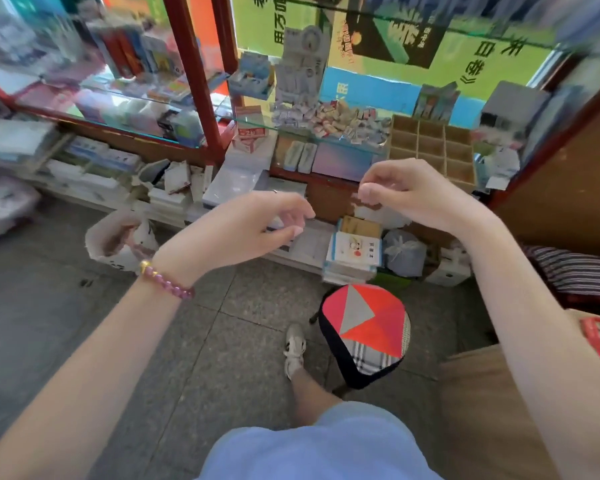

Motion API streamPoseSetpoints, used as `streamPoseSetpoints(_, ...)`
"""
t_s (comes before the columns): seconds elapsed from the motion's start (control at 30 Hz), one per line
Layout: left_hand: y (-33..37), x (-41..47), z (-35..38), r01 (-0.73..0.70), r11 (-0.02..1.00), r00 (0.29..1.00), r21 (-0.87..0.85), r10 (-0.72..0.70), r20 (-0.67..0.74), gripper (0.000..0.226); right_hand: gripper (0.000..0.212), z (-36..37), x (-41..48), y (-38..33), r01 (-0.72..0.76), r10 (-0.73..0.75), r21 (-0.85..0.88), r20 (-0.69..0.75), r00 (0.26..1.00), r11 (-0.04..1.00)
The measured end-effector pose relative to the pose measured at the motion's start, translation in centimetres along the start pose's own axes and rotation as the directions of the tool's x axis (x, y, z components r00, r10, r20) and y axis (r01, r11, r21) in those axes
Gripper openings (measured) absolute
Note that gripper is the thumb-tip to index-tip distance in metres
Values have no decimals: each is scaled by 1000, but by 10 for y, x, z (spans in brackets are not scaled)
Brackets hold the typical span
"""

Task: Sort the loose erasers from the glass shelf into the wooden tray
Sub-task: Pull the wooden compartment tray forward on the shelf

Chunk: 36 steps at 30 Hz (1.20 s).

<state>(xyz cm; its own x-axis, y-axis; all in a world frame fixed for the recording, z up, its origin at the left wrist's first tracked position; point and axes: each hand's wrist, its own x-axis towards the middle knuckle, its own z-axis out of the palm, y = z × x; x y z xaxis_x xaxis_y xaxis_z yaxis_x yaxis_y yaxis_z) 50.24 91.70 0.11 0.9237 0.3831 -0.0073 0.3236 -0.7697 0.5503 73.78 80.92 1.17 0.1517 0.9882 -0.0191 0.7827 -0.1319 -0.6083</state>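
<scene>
A heap of small wrapped erasers (329, 121) lies on the glass shelf (257, 121) inside the red-framed cabinet. To its right stands the wooden tray (432, 147), a grid of compartments that look empty. My left hand (257, 230) hovers well below the shelf, fingers loosely curled, holding nothing. My right hand (409, 192) is raised in front of the shelf's lower edge, fingers loosely bent, nothing in it. Both hands are apart from the erasers and the tray.
A round stool (364, 334) with a red and plaid cushion stands on the tiled floor under my right arm. Stacks of paper and boxes (354, 251) line the cabinet's base. A red post (201, 81) divides the cabinet. My foot (293, 348) is beside the stool.
</scene>
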Motion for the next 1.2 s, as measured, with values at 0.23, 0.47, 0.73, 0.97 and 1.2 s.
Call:
streamPoseSetpoints(0.23,-62,146,-38,-50,998,994,34,46,102,22,17,-38,124,71,-98,98,8,-88,991,995)
streamPoseSetpoints(0.47,-120,255,-72,-106,994,978,-41,112,175,22,18,-58,210,116,-229,229,10,-65,971,973)
streamPoseSetpoints(0.73,-169,358,-81,-233,968,920,-93,250,303,24,16,-56,250,166,-456,464,89,-136,875,886)
streamPoseSetpoints(0.97,-176,417,-69,-348,929,847,-124,369,383,22,14,-56,250,201,-591,614,180,-124,780,787)
streamPoseSetpoints(1.2,-183,467,-62,-319,920,838,-229,387,384,23,14,-69,284,249,-619,646,209,-97,757,757)
